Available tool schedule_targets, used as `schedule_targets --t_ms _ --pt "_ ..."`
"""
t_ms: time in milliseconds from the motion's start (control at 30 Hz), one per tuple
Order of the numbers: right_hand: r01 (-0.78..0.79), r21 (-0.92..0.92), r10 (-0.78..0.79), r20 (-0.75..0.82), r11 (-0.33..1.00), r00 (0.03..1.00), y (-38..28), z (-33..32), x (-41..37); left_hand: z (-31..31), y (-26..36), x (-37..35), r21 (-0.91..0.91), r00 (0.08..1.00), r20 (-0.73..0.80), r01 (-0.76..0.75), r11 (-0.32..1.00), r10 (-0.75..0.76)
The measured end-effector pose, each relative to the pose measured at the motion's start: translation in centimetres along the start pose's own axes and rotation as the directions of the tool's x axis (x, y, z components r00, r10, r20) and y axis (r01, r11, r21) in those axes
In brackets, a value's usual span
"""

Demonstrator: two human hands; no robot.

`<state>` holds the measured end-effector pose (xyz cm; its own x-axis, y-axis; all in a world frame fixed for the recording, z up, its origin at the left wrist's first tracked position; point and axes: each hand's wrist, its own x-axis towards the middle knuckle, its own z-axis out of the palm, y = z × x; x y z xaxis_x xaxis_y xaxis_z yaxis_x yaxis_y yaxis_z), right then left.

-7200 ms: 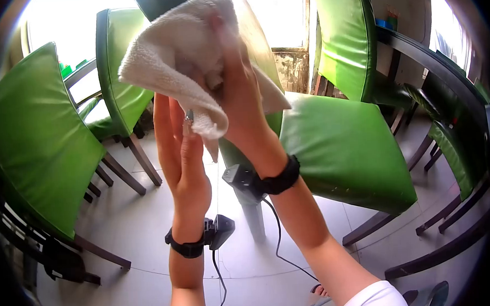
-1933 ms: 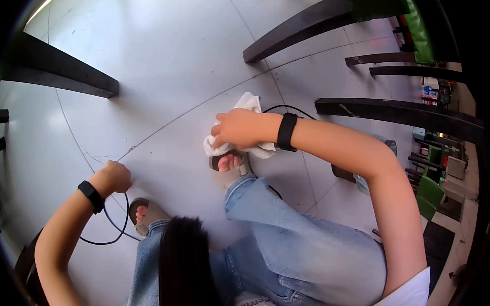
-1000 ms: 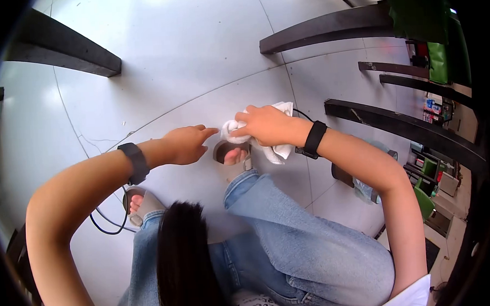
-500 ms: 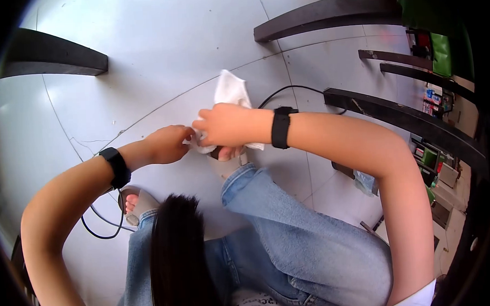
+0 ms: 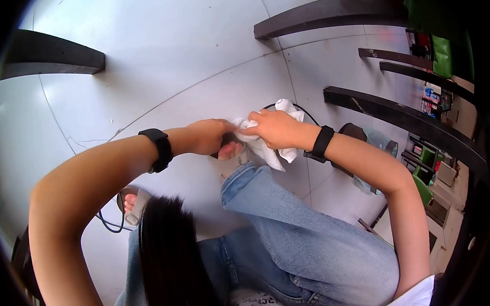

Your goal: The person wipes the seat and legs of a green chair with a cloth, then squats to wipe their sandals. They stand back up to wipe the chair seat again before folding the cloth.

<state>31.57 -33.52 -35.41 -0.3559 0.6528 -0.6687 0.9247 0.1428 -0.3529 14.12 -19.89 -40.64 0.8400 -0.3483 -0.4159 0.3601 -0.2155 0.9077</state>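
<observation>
A bunched white cloth (image 5: pixel 264 152) hangs from my right hand (image 5: pixel 277 129), whose fingers are closed on it above the sandalled foot (image 5: pixel 231 151) in the middle. My left hand (image 5: pixel 209 136) is just to the left, its fingers closed at the cloth's left end. Part of the cloth sticks out behind my right hand, and another part hangs down beside the foot. Both wrists wear black bands. A thin black cable (image 5: pixel 303 111) curves out from behind the cloth.
Dark furniture legs stand at the upper left (image 5: pixel 60 54), upper right (image 5: pixel 326 14) and right (image 5: pixel 385 111). A clear bag-lined bin (image 5: pixel 373 147) is beyond my right wrist. My other sandalled foot (image 5: pixel 131 204) rests at the left, near a looped cable (image 5: pixel 112 229).
Both hands have moved right with the cloth. The cloth is now more bunched and hangs lower beside the foot. More of the bin shows at the right.
</observation>
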Motion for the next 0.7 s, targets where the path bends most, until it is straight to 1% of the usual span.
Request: schedule_targets --t_ms 67,133,167,233,267,333,367,400,433,500,533,600,633,667,700 --pt "0.012 -0.029 -0.012 0.011 0.999 1.0 -0.1 0.0 -0.2 0.1 0.2 -0.3 0.008 1.0 -0.002 0.001 1.0 -0.001" --pt "0.036 -0.067 -0.037 -0.006 0.997 0.999 -0.3 0.1 -0.4 0.7 -1.0 -0.4 0.026 0.992 -0.122 0.039 0.999 -0.036" --pt "0.052 -0.101 -0.047 0.046 0.994 0.998 -0.2 0.0 -0.3 0.9 -1.7 -0.7 0.033 0.982 -0.183 0.06 0.998 -0.053" --pt "0.088 -0.169 -0.063 0.148 0.982 0.987 0.0 -1.2 0.3 0.7 -2.7 -1.3 0.016 0.967 -0.25 0.06 0.998 -0.055" --pt "0.083 -0.179 -0.058 0.141 0.98 0.988 0.3 -2.0 0.6 0.6 -3.1 -1.5 0.006 0.958 -0.283 0.061 0.998 -0.057" --pt "0.076 -0.2 -0.05 0.129 0.977 0.99 0.7 -4.3 1.6 -0.5 -3.2 -2.3 -0.057 0.946 -0.302 0.109 0.992 -0.121" --pt "0.082 -0.153 -0.077 0.034 0.985 0.996 0.7 -5.4 2.3 -0.7 -3.3 -2.9 -0.093 0.936 -0.313 0.137 0.986 -0.159" --pt "0.086 -0.105 -0.094 -0.064 0.991 0.994 0.5 -6.7 3.1 -0.5 -3.5 -3.2 -0.119 0.911 -0.379 0.127 0.985 -0.163" --pt "0.095 -0.056 -0.103 -0.162 0.994 0.981 0.1 -7.4 3.8 -0.6 -3.7 -3.4 -0.114 0.923 -0.332 0.164 0.98 -0.193" --pt "0.166 -0.065 -0.174 -0.144 0.984 0.974 -1.1 -7.5 5.2 -0.9 -4.3 -3.8 -0.099 0.939 -0.236 0.233 0.967 -0.25" --pt "0.2 -0.07 -0.208 -0.134 0.977 0.969 -1.7 -7.4 5.7 -0.7 -4.5 -3.9 -0.047 0.944 -0.192 0.265 0.963 -0.269" --pt "0.27 -0.184 -0.279 -0.024 0.945 0.96 -2.5 -6.4 6.5 -0.1 -4.5 -4.2 0.062 0.944 -0.107 0.319 0.946 -0.312" --pt "0.307 -0.236 -0.308 0.035 0.922 0.951 -2.8 -5.8 6.6 0.3 -4.4 -4.3 0.062 0.943 -0.114 0.32 0.946 -0.311" --pt "0.319 -0.264 -0.317 0.052 0.91 0.947 -2.9 -5.3 6.2 0.9 -4.3 -4.4 0.062 0.943 -0.119 0.32 0.946 -0.311" --pt "0.307 -0.238 -0.31 0.029 0.921 0.95 -2.8 -5.2 6.0 1.4 -4.2 -4.6 0.062 0.942 -0.125 0.319 0.946 -0.31"
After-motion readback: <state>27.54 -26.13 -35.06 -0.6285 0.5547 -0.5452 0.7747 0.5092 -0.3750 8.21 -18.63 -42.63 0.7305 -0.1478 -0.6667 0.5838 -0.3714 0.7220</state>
